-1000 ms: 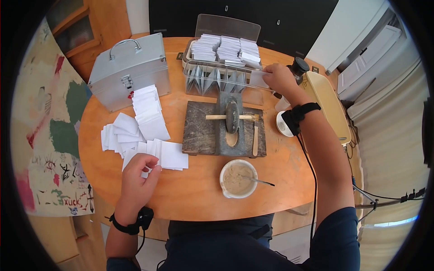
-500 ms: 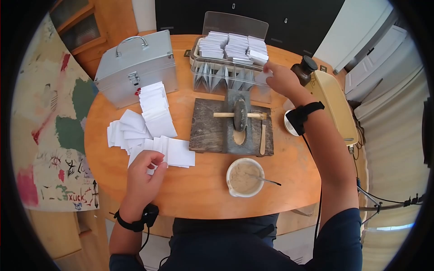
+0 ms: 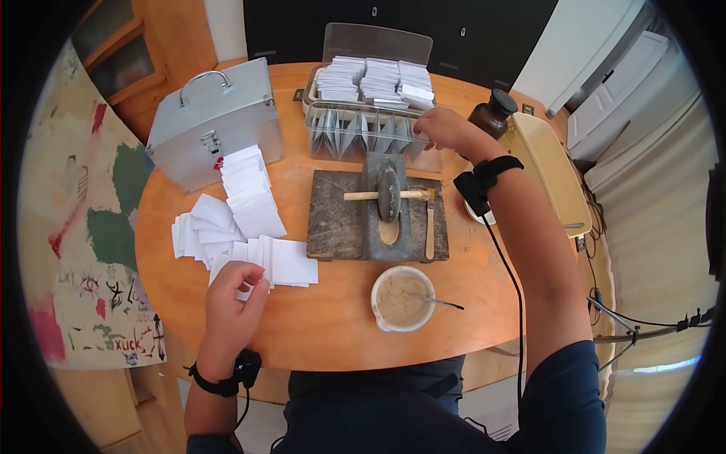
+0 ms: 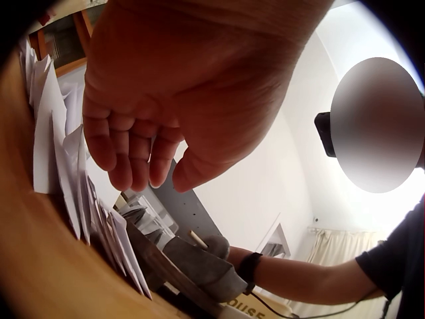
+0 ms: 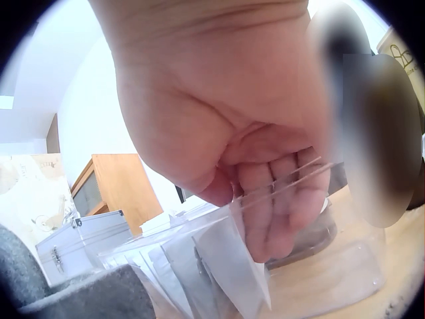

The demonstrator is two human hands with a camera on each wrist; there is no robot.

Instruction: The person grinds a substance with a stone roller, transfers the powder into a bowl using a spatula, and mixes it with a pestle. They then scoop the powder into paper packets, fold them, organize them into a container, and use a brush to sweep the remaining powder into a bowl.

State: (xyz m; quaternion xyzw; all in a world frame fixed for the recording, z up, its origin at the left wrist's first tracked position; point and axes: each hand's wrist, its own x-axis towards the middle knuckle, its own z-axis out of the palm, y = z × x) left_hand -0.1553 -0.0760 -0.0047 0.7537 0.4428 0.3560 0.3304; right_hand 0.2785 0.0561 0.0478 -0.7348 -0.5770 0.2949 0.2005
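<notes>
The right hand (image 3: 442,127) reaches to about one o'clock on the round wooden surface (image 3: 333,318), over the near right corner of the clear plastic box (image 3: 363,132), its grip curled with the fingers (image 5: 279,199) hooked just over the box's transparent wall; whether they pinch one of the folded white packets (image 5: 232,266) standing in the near compartment cannot be told. Stacks of flat white papers (image 3: 374,79) fill the box's far compartment. The left hand (image 3: 234,291) rests at about eight o'clock, its grip loosely curled, fingertips (image 4: 126,163) touching the near edge of the spread of loose white paper squares (image 3: 242,219), holding nothing that can be made out. At the centre lies a dark stone grinding board (image 3: 374,219) with a stone wheel on a wooden axle (image 3: 388,194) and a wooden spatula (image 3: 429,219) on it. Just nearer, at six o'clock, stands a white bowl (image 3: 402,297) of tan powder with a spoon (image 3: 435,302) in it. A metal case (image 3: 212,121) sits at ten o'clock, a dark bottle (image 3: 490,112) at two o'clock beside the right wrist.
</notes>
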